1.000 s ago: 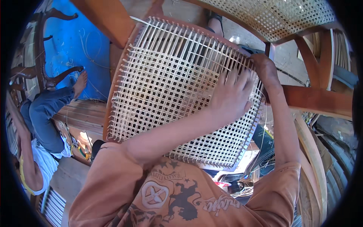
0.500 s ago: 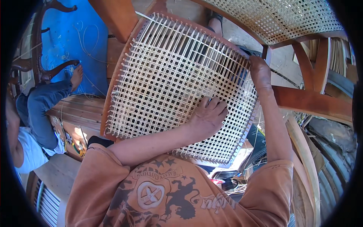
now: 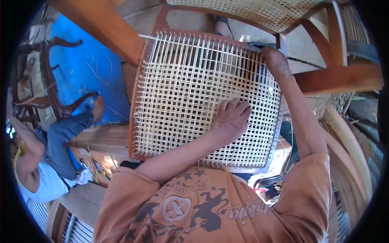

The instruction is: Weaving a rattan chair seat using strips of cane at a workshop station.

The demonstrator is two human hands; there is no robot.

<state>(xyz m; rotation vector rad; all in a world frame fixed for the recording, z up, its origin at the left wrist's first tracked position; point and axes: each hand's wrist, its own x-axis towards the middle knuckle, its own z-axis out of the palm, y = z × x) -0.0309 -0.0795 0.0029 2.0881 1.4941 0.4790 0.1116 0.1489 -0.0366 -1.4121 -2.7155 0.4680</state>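
A chair seat of woven cane (image 3: pixel 182 109) lies before me in a reddish-brown wooden frame (image 3: pixel 132 133). Its weave is tight in the middle and near part; along the far edge long strands run with wider gaps. My left hand (image 3: pixel 231 120) rests on the weave right of the middle, fingers bent and slightly apart, holding nothing that I can see. At the far right corner of the frame is my right hand (image 3: pixel 276 62), bent over the edge with its fingertips hidden. A pale strip (image 3: pixel 146 37) juts from the far left corner.
A wooden chair leg (image 3: pixel 101 28) rises at the far left, and a wooden rail (image 3: pixel 340 79) extends to the right. Beyond stands a finished cane panel (image 3: pixel 251 12). Another person (image 3: pixel 48 174) sits at left beside a blue sheet (image 3: pixel 83 69). Curved wooden pieces (image 3: pixel 344 141) lie right.
My view has shifted, so the seat appears straighter and farther right. Both hands keep nearly the same places on the seat. The person at left shows more fully.
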